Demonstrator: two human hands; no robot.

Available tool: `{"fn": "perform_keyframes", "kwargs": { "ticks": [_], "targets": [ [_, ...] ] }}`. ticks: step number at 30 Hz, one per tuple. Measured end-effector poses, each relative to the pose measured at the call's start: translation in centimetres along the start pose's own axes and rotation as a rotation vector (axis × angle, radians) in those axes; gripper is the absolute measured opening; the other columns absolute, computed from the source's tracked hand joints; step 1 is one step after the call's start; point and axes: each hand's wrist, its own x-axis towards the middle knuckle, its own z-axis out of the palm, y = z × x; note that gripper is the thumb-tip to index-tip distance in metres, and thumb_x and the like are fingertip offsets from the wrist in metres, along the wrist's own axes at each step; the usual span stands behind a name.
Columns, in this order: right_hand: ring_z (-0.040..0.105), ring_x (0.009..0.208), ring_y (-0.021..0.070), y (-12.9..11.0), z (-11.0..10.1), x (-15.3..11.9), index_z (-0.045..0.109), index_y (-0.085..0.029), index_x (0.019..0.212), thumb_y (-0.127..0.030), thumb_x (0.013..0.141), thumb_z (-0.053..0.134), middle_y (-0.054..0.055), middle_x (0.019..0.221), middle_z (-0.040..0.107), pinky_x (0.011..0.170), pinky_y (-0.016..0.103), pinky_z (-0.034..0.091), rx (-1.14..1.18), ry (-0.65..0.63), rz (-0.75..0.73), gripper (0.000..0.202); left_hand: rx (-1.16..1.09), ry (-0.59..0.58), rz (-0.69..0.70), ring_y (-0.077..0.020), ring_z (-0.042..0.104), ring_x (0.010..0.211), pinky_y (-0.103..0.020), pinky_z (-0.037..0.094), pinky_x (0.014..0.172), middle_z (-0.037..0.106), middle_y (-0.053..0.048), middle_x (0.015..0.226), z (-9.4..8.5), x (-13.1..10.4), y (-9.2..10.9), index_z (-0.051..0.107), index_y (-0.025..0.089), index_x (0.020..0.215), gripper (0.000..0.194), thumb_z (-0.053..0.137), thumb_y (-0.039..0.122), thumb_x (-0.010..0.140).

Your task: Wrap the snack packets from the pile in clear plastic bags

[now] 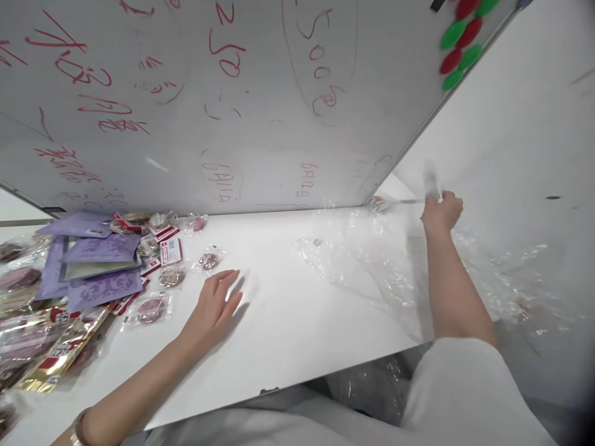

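Note:
My left hand (216,305) hovers over or rests on the white table (279,310), its fingers stretched out and nothing in them. Just beyond it lies a small clear packet (209,260) with a reddish-brown piece inside. To its left is a packet with a pink piece (151,310). At the right, my right hand (441,212) is raised near the wall with the fingers closed. A blurred, pale, see-through thing (431,179) sticks up from the fingers; its kind cannot be made out. Below that hand spreads crumpled clear plastic (385,272).
Purple packets (105,248), gold-edged packets (60,353) and several small clear packets are heaped at the left. A whiteboard (260,136) with red writing and red and green magnets (465,40) stands along the back. More clear plastic (515,291) lies at the right wall.

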Motion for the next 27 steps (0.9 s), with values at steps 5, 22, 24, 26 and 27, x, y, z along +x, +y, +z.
{"fn": "perform_keyframes", "kwargs": {
  "ticks": [5,22,24,26,27],
  "targets": [
    [0.060,0.098,0.0200,-1.9,5.2,5.0,0.070,-0.012,0.105,-0.007,0.082,0.039,0.016,0.108,0.064,0.092,0.036,0.043,0.038,-0.196,-0.010,0.039,0.030,0.042,0.006,-0.0318,0.044,0.134,-0.058,0.039,0.110,0.048,-0.013,0.141,0.3,0.2,-1.0,0.042,0.029,0.143,0.041,0.034,0.036,0.104],
    [0.019,0.147,0.0493,-9.2,6.7,-18.1,0.031,-0.010,0.153,-0.078,0.088,0.036,0.028,0.160,0.026,0.110,0.074,0.020,-0.142,-0.790,-0.621,0.095,-0.091,-0.024,-0.010,-0.0300,0.047,0.130,-0.055,0.044,0.106,0.051,-0.013,0.135,-0.9,0.2,1.1,0.051,0.029,0.132,0.033,0.038,0.037,0.103],
    [0.011,0.148,0.0497,-11.1,6.5,-21.3,0.028,-0.008,0.155,-0.076,0.091,0.032,0.025,0.162,0.020,0.113,0.073,0.014,-0.124,-0.816,-0.735,0.093,-0.131,-0.006,-0.025,-0.0285,0.047,0.130,-0.053,0.044,0.107,0.051,-0.013,0.134,-1.2,0.1,1.4,0.051,0.028,0.131,0.032,0.037,0.038,0.103],
    [0.008,0.150,0.0455,-13.0,5.9,-23.9,0.028,-0.011,0.156,-0.072,0.094,0.032,0.019,0.164,0.019,0.118,0.067,0.012,-0.076,-0.837,-0.835,0.087,-0.170,0.040,-0.066,-0.0270,0.049,0.127,-0.049,0.045,0.105,0.050,-0.013,0.133,-1.4,0.2,1.5,0.050,0.026,0.130,0.034,0.039,0.041,0.102],
    [0.008,0.151,0.0425,-13.9,5.5,-25.0,0.028,-0.013,0.156,-0.070,0.095,0.033,0.015,0.165,0.020,0.121,0.063,0.012,-0.049,-0.855,-0.896,0.084,-0.197,0.068,-0.097,-0.0263,0.051,0.124,-0.047,0.046,0.103,0.050,-0.014,0.132,-1.6,0.4,1.5,0.049,0.025,0.131,0.036,0.042,0.043,0.101]
  ]
}}
